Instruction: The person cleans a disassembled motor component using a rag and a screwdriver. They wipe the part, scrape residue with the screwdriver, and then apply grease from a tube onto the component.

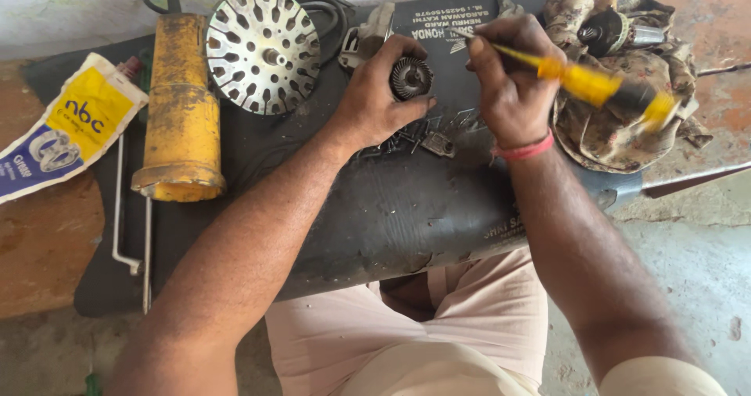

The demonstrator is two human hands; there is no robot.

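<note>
My left hand (375, 99) grips a small round metal gear part (411, 77) with a toothed face, held over a black rubber mat (391, 208). My right hand (508, 83) is closed around a yellow-handled screwdriver (602, 89), whose handle sticks out to the right and is blurred. The screwdriver's tip is hidden by my fingers, near the gear part. Several small dark screws and a little metal plate (438, 142) lie on the mat just below both hands.
A yellow grease gun (180, 107) lies at the left beside a round slotted metal disc (262, 50). A grease pouch (66, 126) lies farther left. A patterned rag (618, 122) holding a motor armature (614, 30) sits at the right. My knees are below the mat.
</note>
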